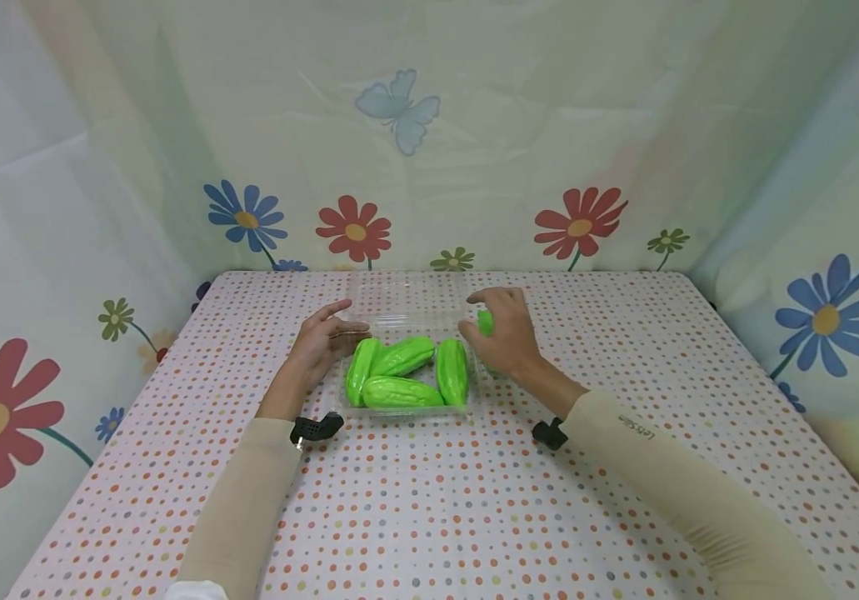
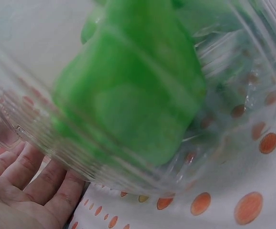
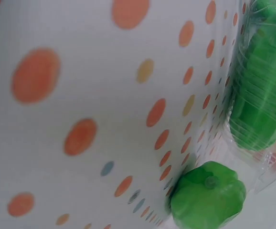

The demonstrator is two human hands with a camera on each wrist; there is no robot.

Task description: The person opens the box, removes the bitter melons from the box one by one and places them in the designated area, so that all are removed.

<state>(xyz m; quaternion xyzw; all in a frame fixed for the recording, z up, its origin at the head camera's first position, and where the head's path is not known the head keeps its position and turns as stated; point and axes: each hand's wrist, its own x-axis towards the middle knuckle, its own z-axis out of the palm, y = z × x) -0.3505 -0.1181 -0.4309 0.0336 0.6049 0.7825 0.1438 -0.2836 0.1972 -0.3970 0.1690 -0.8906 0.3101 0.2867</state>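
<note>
A clear plastic clamshell box [image 1: 408, 411] stands mid-table with its lid [image 1: 407, 298] folded open toward the back. Several bright green ridged toy gourds lie inside, among them a front gourd [image 1: 402, 392] lying crosswise and a right-hand gourd [image 1: 451, 372]. My left hand [image 1: 317, 343] is at the box's left back corner, its fingers [image 2: 47, 183] loosely bent beside the clear wall. At the right back corner, my right hand [image 1: 510, 332] arches with thumb and fingers apart. Outside the box, another green gourd [image 3: 208, 196] lies on the table, mostly hidden behind that hand in the head view.
A dotted cloth covers the table [image 1: 429, 517]. Behind it hangs a flowered curtain [image 1: 474, 125], with more curtain at both sides. Black wrist bands with cameras sit on the left wrist [image 1: 317, 427] and the right wrist [image 1: 551, 433].
</note>
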